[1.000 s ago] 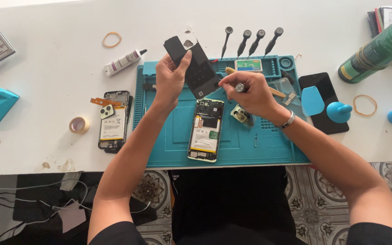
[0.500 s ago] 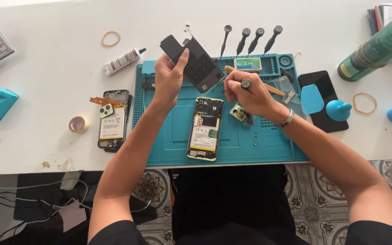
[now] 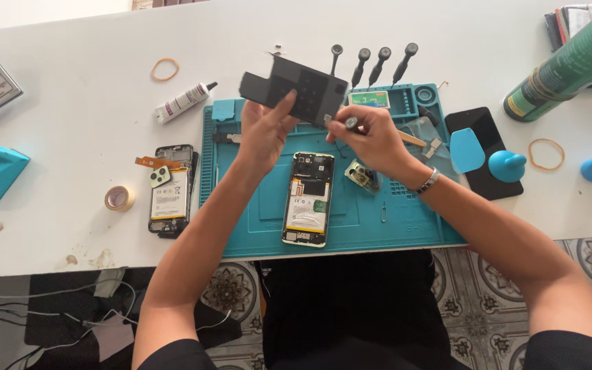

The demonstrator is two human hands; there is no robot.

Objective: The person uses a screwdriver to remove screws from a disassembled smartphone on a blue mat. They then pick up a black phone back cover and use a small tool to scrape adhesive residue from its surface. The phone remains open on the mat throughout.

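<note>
My left hand (image 3: 265, 130) holds up a flat black rectangular panel (image 3: 294, 91), lifted above the teal work mat (image 3: 241, 212). My right hand (image 3: 370, 135) grips a small screwdriver (image 3: 348, 124) with its tip right beside the panel's right edge. Below both hands an opened phone (image 3: 308, 199) lies on the mat, its battery and circuit board exposed. A small camera part (image 3: 362, 176) rests just right of it, under my right wrist.
A second opened phone (image 3: 170, 190) and a tape roll (image 3: 118, 198) lie left of the mat. Several screwdrivers (image 3: 371, 63) stand behind it. A black phone (image 3: 488, 154) with blue pry tools, a green spray can (image 3: 570, 62), glue tube (image 3: 183, 101) and rubber bands surround it.
My left hand has lifted and turned the black panel from steeply tilted to nearly level, shifting it left. My right hand with the screwdriver rose towards the panel's edge.
</note>
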